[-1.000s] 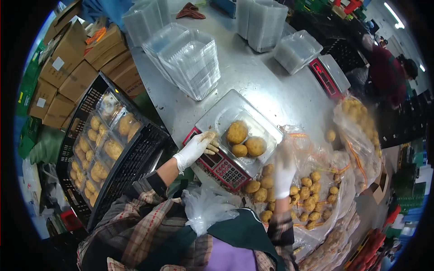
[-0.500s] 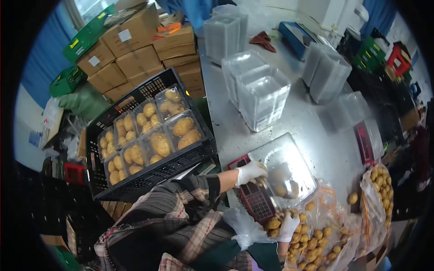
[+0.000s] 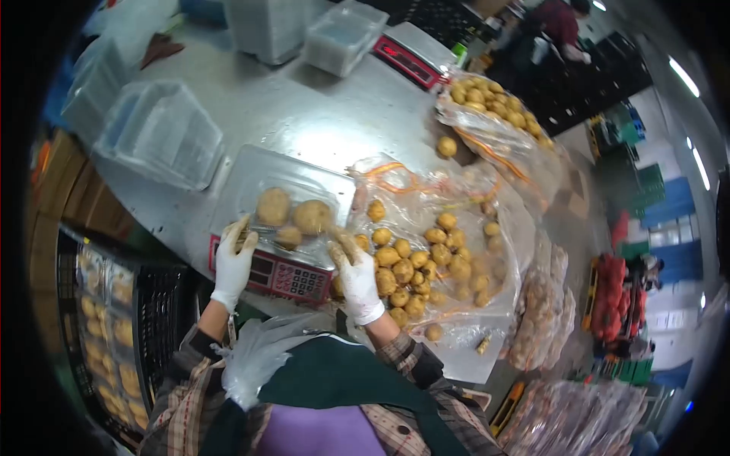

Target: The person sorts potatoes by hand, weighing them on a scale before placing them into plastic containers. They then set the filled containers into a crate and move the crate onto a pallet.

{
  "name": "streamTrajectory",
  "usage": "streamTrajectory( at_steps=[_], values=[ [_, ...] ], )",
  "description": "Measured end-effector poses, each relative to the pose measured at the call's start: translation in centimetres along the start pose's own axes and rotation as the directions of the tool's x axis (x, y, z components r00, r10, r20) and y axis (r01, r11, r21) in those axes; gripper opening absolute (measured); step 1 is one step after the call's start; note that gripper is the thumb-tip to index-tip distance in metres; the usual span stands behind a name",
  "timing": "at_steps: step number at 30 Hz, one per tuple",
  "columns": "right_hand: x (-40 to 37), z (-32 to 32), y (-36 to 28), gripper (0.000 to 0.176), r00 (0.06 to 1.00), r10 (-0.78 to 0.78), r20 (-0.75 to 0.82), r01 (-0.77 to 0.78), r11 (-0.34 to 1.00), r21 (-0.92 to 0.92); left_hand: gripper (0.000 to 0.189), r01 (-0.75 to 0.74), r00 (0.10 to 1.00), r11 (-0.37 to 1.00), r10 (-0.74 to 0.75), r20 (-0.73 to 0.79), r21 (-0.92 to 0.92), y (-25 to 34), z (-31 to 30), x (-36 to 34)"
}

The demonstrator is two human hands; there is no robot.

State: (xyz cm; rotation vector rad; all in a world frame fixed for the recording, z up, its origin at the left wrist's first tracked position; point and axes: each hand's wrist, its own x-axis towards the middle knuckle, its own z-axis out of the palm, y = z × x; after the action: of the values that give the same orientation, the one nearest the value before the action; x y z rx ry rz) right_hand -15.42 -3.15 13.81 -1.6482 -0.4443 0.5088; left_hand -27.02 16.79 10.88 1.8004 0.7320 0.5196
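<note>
Potatoes (image 3: 312, 218), three: brown-yellow, matt, slightly blurred; two large, one small. Location: on the pan of a red-fronted scale (image 3: 304, 282). Large pair abreast, small one nearer the person; all roundish, no clear long axis. Scale: keypad toward the person, front edge running left to right, dipping rightward. Left hand (image 3: 235, 262): white-gloved, thumb and fingers parted, at scale's left. Right hand (image 3: 356, 277): white-gloved, fingers extended by pan's right corner; grip cannot be told.

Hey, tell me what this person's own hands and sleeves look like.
The left hand and right hand wear white gloves, discoloured yellowish-brown toward the ends. The sleeves are plaid, mixing dark and brownish tones with pale stripes.
</note>
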Motion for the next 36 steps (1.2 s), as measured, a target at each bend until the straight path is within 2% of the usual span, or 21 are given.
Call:
streamTrajectory(
  at_steps=[1,2,3,4,6,7,8,10,12,14,16,18,22,24,26,27,28,30,31,34,36],
  values=[
    [0.0,0.6,-0.9,0.039,0.992,0.112,0.056,-0.125,0.911,0.392,0.033,-0.03,0.999,0.999,0.028,0.038,0.046,-0.3,0.2,0.1],
    [0.3,1.1,-0.9,0.039,0.987,0.087,0.132,-0.146,0.821,0.553,0.033,-0.062,0.996,0.994,0.055,0.074,0.091,-0.7,0.2,0.2],
    [0.5,1.6,-1.9,0.04,0.992,-0.003,0.129,-0.062,0.869,0.492,0.035,-0.031,0.995,0.997,0.025,0.098,0.064,-0.4,0.5,0.1],
    [0.8,1.9,-3.1,0.041,0.986,-0.092,0.136,0.025,0.904,0.427,0.036,-0.101,0.994,0.977,0.092,0.056,0.188,0.1,0.9,-0.2],
    [1.7,1.3,-3.7,0.04,0.989,-0.113,0.095,0.08,0.95,0.303,0.038,-0.22,0.969,0.875,0.246,-0.004,0.431,1.5,1.9,-0.5],
    [2.3,0.8,-3.8,0.039,0.989,-0.126,0.073,0.105,0.966,0.237,0.042,-0.268,0.954,0.852,0.298,0.004,0.45,2.3,2.2,-0.4],
    [3.6,-0.3,-2.2,0.031,0.988,-0.153,-0.024,0.155,0.978,0.14,0.042,-0.323,0.944,0.822,0.317,0.093,0.469,2.3,2.4,0.0],
    [6.3,-4.4,0.4,0.027,0.968,-0.059,-0.243,0.063,0.998,0.01,0.042,-0.433,0.901,0.757,0.342,0.269,0.489,1.8,2.8,0.7],
    [8.4,-10.6,5.0,0.025,0.877,-0.208,-0.433,0.109,0.964,-0.243,0.039,-0.555,0.832,0.616,0.411,0.373,0.559,2.0,3.5,0.8],
    [9.6,-18.3,12.0,0.026,0.775,-0.129,-0.619,-0.077,0.952,-0.295,0.04,-0.552,0.833,0.635,0.395,0.387,0.54,1.6,3.8,1.0],
    [8.3,-23.7,14.2,0.027,0.578,-0.057,-0.814,-0.186,0.962,-0.2,0.041,-0.542,0.839,0.641,0.373,0.396,0.544,2.5,4.1,0.9],
    [6.6,-28.7,16.6,0.026,0.428,-0.079,-0.9,-0.356,0.901,-0.248,0.042,-0.527,0.848,0.64,0.356,0.392,0.559,3.0,4.4,0.8],
    [5.5,-36.7,22.5,0.027,0.28,-0.128,-0.951,-0.375,0.898,-0.231,0.041,-0.518,0.855,0.631,0.35,0.384,0.577,3.5,5.4,1.1],
    [6.4,-41.1,24.5,0.028,0.349,-0.264,-0.899,-0.503,0.757,-0.418,0.038,-0.513,0.858,0.602,0.339,0.386,0.612,3.5,5.5,1.2],
    [8.1,-45.1,27.0,0.028,0.4,-0.274,-0.875,-0.595,0.648,-0.475,0.034,-0.506,0.862,0.572,0.308,0.403,0.645,3.6,5.5,1.4],
    [9.2,-45.9,25.8,0.031,0.381,-0.038,-0.924,-0.75,0.572,-0.332,0.033,-0.496,0.868,0.582,0.302,0.395,0.644,3.6,5.5,1.5],
    [9.9,-47.0,27.8,0.032,0.463,-0.006,-0.886,-0.38,0.902,-0.204,0.033,-0.485,0.874,0.59,0.298,0.385,0.645,3.5,5.4,1.4],
    [11.1,-49.5,26.4,0.044,0.607,0.058,-0.792,-0.682,0.549,-0.483,0.033,-0.476,0.878,0.622,0.302,0.37,0.621,3.2,5.2,1.5],
    [11.6,-49.6,25.3,0.051,0.66,0.059,-0.749,-0.696,0.422,-0.58,0.035,-0.475,0.879,0.629,0.305,0.367,0.616,3.5,5.2,1.6],
    [11.9,-48.3,22.9,0.061,0.754,-0.099,-0.65,-0.606,0.279,-0.745,0.029,-0.46,0.887,0.64,0.291,0.359,0.616,4.2,5.1,1.5],
    [12.5,-50.9,26.9,0.058,0.759,-0.02,-0.651,-0.605,0.347,-0.716,0.03,-0.424,0.906,0.649,0.287,0.312,0.632,3.7,5.0,1.4]
  ],
)
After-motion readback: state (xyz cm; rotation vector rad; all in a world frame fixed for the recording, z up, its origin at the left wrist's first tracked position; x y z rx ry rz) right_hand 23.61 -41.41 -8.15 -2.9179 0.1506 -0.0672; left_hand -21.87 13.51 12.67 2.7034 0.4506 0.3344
